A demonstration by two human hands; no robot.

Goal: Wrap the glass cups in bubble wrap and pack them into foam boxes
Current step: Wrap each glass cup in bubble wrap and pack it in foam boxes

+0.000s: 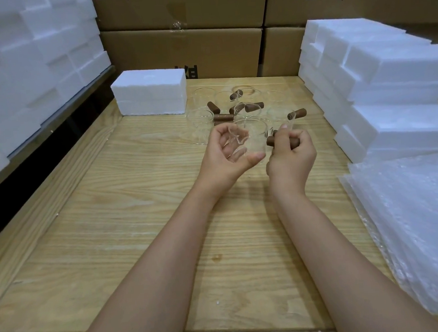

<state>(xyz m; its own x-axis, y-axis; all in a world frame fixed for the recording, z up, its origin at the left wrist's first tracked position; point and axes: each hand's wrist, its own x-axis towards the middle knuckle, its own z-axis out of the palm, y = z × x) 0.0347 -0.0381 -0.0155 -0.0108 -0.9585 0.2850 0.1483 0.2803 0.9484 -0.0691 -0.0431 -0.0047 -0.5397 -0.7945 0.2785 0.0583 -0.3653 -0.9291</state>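
Seen from above, two bare forearms reach out over a pale wooden table (pixel 139 223) and hold one clear glass cup (pixel 252 137) just above its surface. The left grip (pixel 225 155) cradles the cup's glass body, palm up, with fingers curled round the far side and the thumb against the near wall. The right grip (pixel 291 155) is clenched round the cup's brown wooden handle (pixel 272 141), which sticks out sideways to the right. Just behind the cup, a cluster of other cups (pixel 245 109) with the same brown handles sits on the table, some upright, some with handles pointing different ways. Behind the cup and to its left is a closed white foam box (pixel 150 92). Right of the cup rises a stepped foam stack (pixel 388 76), and nearer the viewer on that side lies a pile of bubble wrap (pixel 411 230) sheets. Far left of the cup, more foam blocks (pixel 24 62) are stacked high. Brown cartons (pixel 191 51) form a wall behind the cup.
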